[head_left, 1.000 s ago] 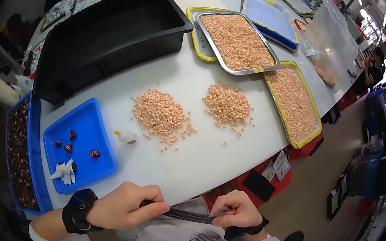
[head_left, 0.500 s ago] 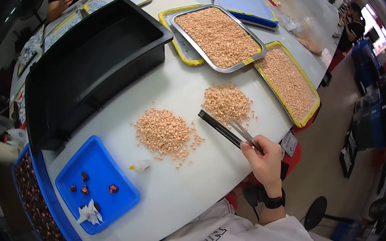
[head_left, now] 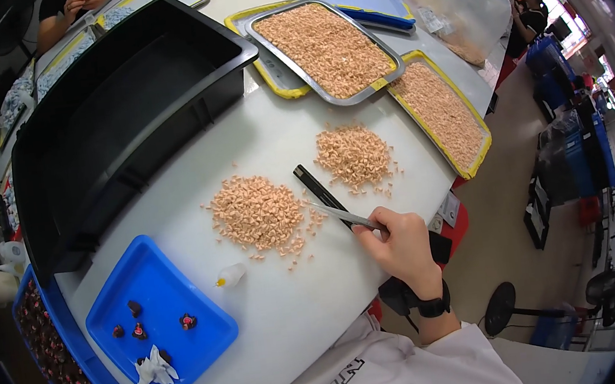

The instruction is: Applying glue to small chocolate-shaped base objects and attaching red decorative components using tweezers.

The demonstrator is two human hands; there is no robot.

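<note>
A: Surroundings, quick?
B: White table point(head_left: 289, 293). Black bin point(head_left: 158, 148) blocks the far left side. Full blue crate point(head_left: 69, 329) at left, metal tray point(head_left: 345, 102) of beige bits resting partly over a yellow-edged tray. Blue tray point(head_left: 196, 349) up front. Two beige piles, larger point(head_left: 257, 213) left, smaller point(head_left: 354, 158) right.
A: Hands?
B: Right hand point(head_left: 403, 245) grasps a black strip point(head_left: 320, 193) and a slim metal tool point(head_left: 340, 215), both over the table between the piles; tool's tip near the larger pile's loose bits.
A: Small stuff?
B: Little bottle point(head_left: 232, 275), white tissue point(head_left: 156, 367), a few dark pieces point(head_left: 188, 322) in the blue tray.
A: Hidden or cut off?
B: Crate cut by the dark rim. Tissue partly covers a dark piece. Strip's near end hidden by hand. Left hand: maybe a sliver at the lower edge, can't tell its state.
</note>
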